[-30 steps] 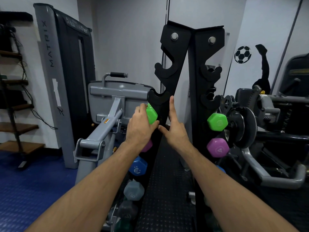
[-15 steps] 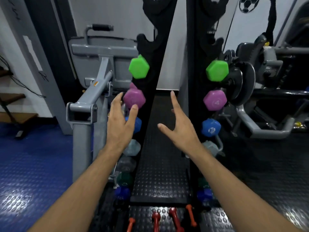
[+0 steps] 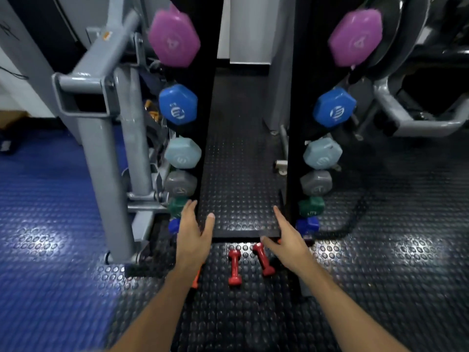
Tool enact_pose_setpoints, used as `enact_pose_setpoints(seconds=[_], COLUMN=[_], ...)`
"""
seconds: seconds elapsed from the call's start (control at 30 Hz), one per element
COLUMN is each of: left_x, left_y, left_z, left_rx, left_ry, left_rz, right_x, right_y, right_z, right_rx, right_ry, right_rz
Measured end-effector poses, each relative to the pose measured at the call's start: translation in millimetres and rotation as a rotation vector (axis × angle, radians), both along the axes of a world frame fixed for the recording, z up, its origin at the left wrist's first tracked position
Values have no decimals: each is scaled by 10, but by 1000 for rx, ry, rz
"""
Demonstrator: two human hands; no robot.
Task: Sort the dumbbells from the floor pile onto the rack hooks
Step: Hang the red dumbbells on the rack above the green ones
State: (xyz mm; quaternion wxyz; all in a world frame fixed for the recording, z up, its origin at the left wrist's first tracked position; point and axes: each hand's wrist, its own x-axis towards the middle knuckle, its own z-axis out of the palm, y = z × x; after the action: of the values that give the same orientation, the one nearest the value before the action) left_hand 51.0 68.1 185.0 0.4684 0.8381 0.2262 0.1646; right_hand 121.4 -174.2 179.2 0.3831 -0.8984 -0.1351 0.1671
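Two small red dumbbells (image 3: 234, 267) (image 3: 263, 259) lie on the studded black floor at the foot of the black rack (image 3: 291, 148). An orange dumbbell (image 3: 196, 279) lies partly under my left forearm; another orange end (image 3: 279, 241) peeks from behind my right hand. My left hand (image 3: 194, 235) hovers with straight fingers, holding nothing, just left of the reds. Also empty, my right hand (image 3: 286, 241) spreads its fingers over the right red dumbbell. On the rack's two columns hang purple (image 3: 173, 39), blue (image 3: 177, 105), pale blue (image 3: 182, 153), grey (image 3: 180, 184), green (image 3: 177, 205) and dark blue (image 3: 307, 224) dumbbells.
A grey weight machine frame (image 3: 101, 148) stands close on the left, its foot near my left arm. Another machine with a weight plate (image 3: 406, 34) is at the upper right. A raised black rubber mat (image 3: 241, 174) runs between the rack columns. Blue flooring (image 3: 45, 237) lies at left.
My view has tilted down from the rack's upper hooks to its base. Both hands have dropped from the green dumbbell's height to just above the floor dumbbells, still empty.
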Motion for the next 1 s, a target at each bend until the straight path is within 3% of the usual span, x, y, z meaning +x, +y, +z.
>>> enact_pose_setpoints(seconds=[0.43, 1.0], left_x=[24, 1509], left_y=[-435, -1022], left_z=[-1863, -3420], left_rx=[-118, -29], left_ry=[575, 560], left_rz=[-246, -458], right_x=[-68, 309], right_y=[-255, -313], right_z=[-1745, -3680], right_rx=[-109, 148], right_ry=[291, 593], right_rz=[-118, -645])
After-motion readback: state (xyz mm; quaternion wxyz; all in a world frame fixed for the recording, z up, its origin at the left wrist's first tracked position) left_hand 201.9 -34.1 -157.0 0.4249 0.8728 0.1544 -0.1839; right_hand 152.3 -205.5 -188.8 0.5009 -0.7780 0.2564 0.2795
